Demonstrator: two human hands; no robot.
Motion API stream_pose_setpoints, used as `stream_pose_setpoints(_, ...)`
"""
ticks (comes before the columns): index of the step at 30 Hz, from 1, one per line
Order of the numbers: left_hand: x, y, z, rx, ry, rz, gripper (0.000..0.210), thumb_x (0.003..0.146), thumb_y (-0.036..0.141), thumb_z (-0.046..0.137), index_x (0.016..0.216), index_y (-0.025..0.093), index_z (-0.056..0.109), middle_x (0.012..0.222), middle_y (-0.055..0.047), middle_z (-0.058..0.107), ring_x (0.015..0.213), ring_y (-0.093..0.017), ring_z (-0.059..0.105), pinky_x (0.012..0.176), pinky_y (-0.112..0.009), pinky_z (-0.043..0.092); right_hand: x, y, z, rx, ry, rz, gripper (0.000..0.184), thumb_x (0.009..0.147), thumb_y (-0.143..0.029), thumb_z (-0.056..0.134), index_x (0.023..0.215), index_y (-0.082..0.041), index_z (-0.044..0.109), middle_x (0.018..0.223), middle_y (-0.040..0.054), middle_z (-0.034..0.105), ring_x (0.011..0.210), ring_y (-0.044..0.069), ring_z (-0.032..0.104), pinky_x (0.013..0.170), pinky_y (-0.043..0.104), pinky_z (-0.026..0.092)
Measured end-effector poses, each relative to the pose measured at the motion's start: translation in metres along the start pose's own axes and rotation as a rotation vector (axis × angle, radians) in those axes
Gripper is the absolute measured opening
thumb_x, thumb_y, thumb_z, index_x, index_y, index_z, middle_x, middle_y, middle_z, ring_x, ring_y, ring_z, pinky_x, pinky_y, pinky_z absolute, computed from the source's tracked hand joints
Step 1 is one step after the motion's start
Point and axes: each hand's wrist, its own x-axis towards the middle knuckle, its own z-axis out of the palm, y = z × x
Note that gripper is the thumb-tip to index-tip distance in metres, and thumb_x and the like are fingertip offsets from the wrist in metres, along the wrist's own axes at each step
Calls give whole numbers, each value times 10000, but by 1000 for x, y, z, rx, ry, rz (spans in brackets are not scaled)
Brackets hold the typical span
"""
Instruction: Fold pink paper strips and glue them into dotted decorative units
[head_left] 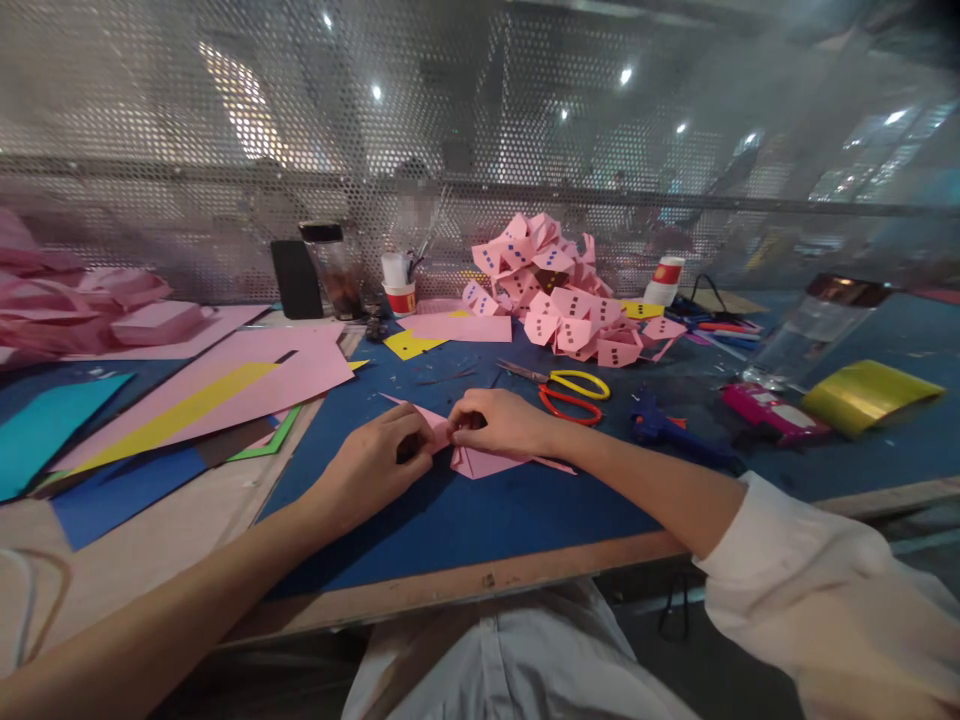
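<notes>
A folded piece of pink paper (487, 464) lies low over the blue tabletop, between my two hands. My left hand (382, 455) pinches its left part, fingers curled and thumb pressed in. From the right, my right hand (495, 420) grips the paper near its middle, with the fingertips of both hands close together. Part of the paper is hidden under my right hand, and a thin pink strip sticks out below the wrist. Scissors (574, 390) with one yellow and one red handle lie just beyond my right hand. A dark blue glue gun (667, 425) rests to their right.
A heap of pink folded paper pieces with dark squares (540, 280) stands at the back. Pink sheets (300, 370) and coloured papers cover the left. Toward the right are a clear bottle (810, 330), a magenta object (772, 410) and a curved yellow sheet (870, 395). A perforated metal screen (450, 130) closes the back.
</notes>
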Motion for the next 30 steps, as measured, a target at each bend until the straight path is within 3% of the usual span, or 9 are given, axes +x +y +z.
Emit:
stream_pose_setpoints(15,-2,0,1,-27,-12,27,110,857,328,661,835,221,658,867,-8,658,757,-159,620,686,-266,481,1,-2,0,-3,2,12,159,852,-192,634,948,-179,759,936,42,697,851,155,636,745,242,419)
stream_pose_setpoints(23,-1,1,0,-13,-6,38,144,912,298,580,832,214,665,868,-10,649,731,-145,604,660,-248,449,1,-3,4,-28,29,56,153,873,-279,636,942,-206,752,951,33,716,860,163,634,697,242,393)
stream_pose_setpoints(30,0,-1,1,-1,-11,-2,157,900,278,578,775,199,630,815,4,611,693,-134,562,644,-249,408,1,1,6,-12,17,37,148,826,-247,665,944,-209,747,907,9,695,800,135,616,654,219,365)
